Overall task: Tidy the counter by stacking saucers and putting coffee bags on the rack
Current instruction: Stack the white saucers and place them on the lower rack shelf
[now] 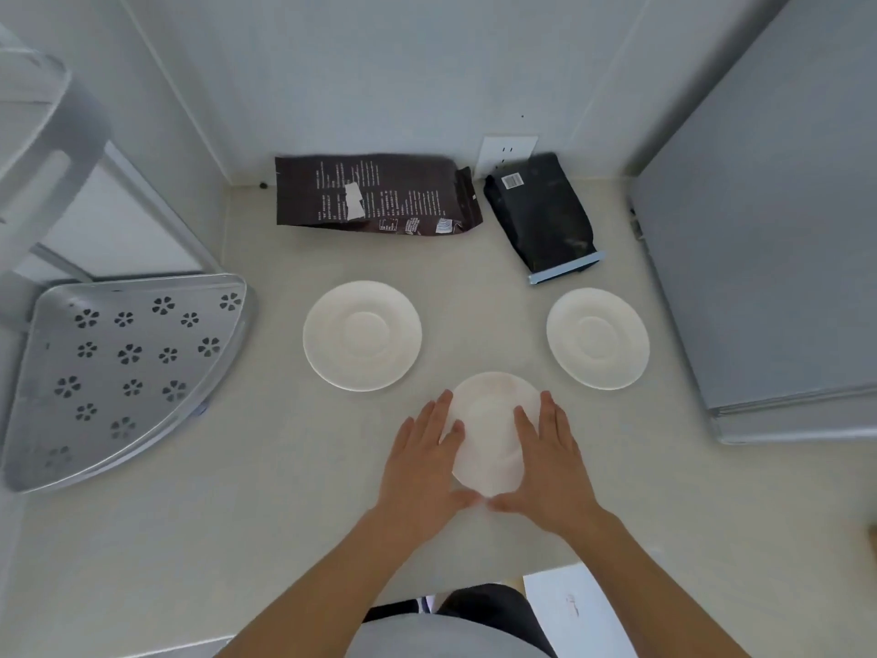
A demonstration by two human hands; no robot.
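Three white saucers lie on the pale counter. The near saucer sits between my left hand and my right hand; both hands rest flat on its sides with fingers spread and thumbs meeting at its near rim. A second saucer lies to the left and a third saucer to the right. A dark brown coffee bag lies flat against the back wall. A black coffee bag with a blue end lies beside it at the right. The metal corner rack stands at the left.
A grey appliance fills the right side of the counter. A wall socket sits behind the bags. The counter's front edge runs just below my forearms, with a white sheet below it.
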